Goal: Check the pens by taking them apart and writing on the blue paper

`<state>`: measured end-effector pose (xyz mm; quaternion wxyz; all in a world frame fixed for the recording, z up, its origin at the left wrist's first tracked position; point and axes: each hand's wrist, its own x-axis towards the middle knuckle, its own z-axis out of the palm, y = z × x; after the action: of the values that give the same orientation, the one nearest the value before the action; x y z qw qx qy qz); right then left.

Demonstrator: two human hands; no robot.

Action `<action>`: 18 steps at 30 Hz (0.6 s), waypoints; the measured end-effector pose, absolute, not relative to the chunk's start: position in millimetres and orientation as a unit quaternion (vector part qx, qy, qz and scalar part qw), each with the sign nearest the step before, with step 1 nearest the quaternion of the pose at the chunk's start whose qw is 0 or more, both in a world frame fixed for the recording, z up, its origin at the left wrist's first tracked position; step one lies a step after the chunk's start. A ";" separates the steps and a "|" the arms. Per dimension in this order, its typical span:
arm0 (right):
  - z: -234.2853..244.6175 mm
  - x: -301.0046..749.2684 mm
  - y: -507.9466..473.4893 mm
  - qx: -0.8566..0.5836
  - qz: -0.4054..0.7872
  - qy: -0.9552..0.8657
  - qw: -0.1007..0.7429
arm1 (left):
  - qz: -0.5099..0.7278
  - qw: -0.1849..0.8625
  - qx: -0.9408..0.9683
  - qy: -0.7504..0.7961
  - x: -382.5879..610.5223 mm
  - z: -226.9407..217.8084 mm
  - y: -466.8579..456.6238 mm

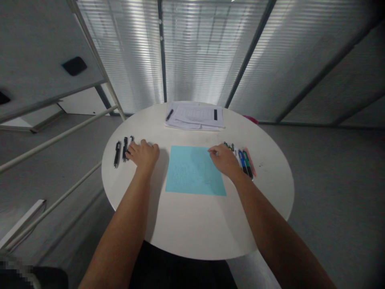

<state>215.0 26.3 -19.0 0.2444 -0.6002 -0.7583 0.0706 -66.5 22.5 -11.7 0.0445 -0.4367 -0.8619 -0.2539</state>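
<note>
A light blue sheet of paper lies flat in the middle of a round white table. My left hand rests left of the sheet, fingers curled, its fingertips on the rightmost of three black pens. My right hand rests on the sheet's right edge with fingers pinched together; what they hold is too small to make out. Several coloured pens lie in a row just right of that hand.
A stack of white printed papers with a black pen and a black strip on it lies at the table's far edge. Frosted glass walls stand behind. A white metal frame runs along the left.
</note>
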 end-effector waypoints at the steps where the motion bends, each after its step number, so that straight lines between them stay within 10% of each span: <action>1: -19.2 215.6 26.5 -0.600 0.071 -0.759 0.242 | -0.263 0.049 -0.429 -0.863 -68.0 -12.2 23.0; 18: -15.0 214.0 24.1 -0.626 0.063 -0.752 0.195 | -0.287 0.039 -0.436 -0.852 -66.7 -9.7 22.8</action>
<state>214.0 24.1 -15.0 0.1955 -0.6260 -0.7524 0.0628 -66.7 22.8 -9.7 0.0386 -0.4361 -0.8521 -0.2869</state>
